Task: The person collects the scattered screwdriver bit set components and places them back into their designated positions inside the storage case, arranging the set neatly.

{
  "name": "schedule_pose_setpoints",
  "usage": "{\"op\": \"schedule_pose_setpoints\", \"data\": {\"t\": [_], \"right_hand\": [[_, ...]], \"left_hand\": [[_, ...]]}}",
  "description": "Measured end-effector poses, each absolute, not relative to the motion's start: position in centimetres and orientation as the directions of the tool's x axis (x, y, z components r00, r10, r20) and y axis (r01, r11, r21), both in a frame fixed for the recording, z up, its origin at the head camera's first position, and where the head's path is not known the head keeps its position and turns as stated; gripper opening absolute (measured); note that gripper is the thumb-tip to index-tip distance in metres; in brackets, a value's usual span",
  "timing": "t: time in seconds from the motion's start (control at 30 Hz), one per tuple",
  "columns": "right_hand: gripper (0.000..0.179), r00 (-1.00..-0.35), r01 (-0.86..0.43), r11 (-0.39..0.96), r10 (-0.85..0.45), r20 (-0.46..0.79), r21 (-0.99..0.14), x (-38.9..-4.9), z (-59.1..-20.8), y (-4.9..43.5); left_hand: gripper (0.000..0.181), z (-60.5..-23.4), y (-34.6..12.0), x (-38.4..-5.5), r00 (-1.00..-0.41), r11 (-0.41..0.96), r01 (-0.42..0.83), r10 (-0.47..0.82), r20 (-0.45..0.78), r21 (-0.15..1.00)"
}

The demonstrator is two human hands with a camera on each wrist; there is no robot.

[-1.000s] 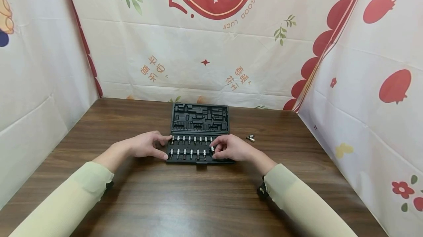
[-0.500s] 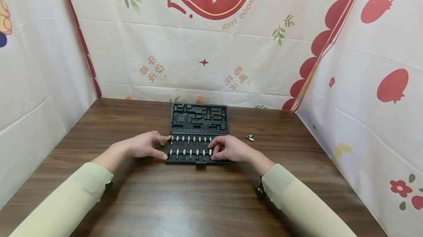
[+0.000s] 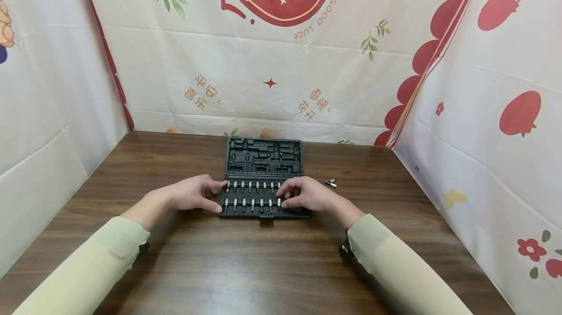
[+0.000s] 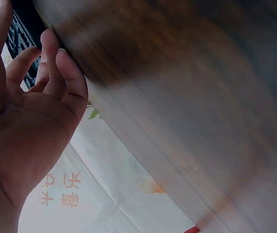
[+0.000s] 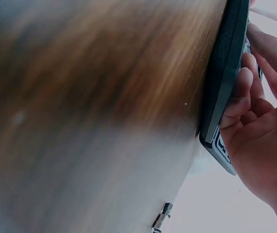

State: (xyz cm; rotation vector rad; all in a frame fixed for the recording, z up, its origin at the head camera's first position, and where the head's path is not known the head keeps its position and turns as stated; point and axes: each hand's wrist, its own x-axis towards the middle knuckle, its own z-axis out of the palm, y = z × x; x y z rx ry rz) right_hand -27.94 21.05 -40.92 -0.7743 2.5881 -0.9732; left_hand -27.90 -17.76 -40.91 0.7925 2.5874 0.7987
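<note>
A black bit socket case (image 3: 252, 195) lies unfolded on the table, with silver bit sockets lined up in two rows in its near half. My left hand (image 3: 190, 194) spans the left edge, thumb at the near corner and index finger by the back row. Over the right end of the tray is my right hand (image 3: 312, 195). Its thumb and index finger are parted around the rightmost visible bit socket (image 3: 278, 203) of the front row, which sits in its slot. The right hand covers the tray's right end. In the right wrist view, the case side (image 5: 226, 63) stands beside the curled fingers.
Loose bit sockets (image 3: 331, 184) lie on the wooden table (image 3: 246, 266) right of the case. The moulded lid (image 3: 265, 157) leans back behind the tray. Printed cloth (image 3: 246, 61) walls in the table at the back and both sides.
The bit socket in my right fingers has gone from tilted to lying in line with the front row. My right thumb and index finger have loosened from it. The left hand stays put.
</note>
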Motion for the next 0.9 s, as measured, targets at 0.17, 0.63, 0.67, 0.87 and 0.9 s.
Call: {"op": "schedule_pose_setpoints", "data": {"t": [0.17, 0.63, 0.67, 0.87, 0.9], "right_hand": [[0.018, -0.828, -0.370, 0.651, -0.555, -0.082, -0.663, -28.33, -41.01, 20.67], [0.014, -0.798, -0.407, 0.639, -0.597, -0.087, -0.653, -28.46, -40.94, 20.55], [0.014, -0.797, -0.408, 0.636, -0.599, -0.086, -0.655, -28.48, -40.93, 20.56], [0.012, -0.797, -0.401, 0.636, -0.597, -0.090, -0.659, -28.55, -41.01, 20.60], [0.012, -0.799, -0.400, 0.640, -0.594, -0.091, -0.656, -28.57, -41.03, 20.57]], "left_hand": [[0.090, -40.98, -17.81, -27.86, -0.793, 0.682, 0.407, 0.594, -0.135, 0.607], [0.090, -40.95, -17.89, -27.92, -0.794, 0.680, 0.400, 0.592, -0.139, 0.614], [0.090, -40.94, -17.90, -27.92, -0.794, 0.681, 0.401, 0.592, -0.138, 0.613], [0.089, -41.03, -17.90, -28.03, -0.796, 0.684, 0.401, 0.589, -0.138, 0.610], [0.089, -41.03, -17.90, -28.03, -0.796, 0.684, 0.400, 0.589, -0.139, 0.610]]}}
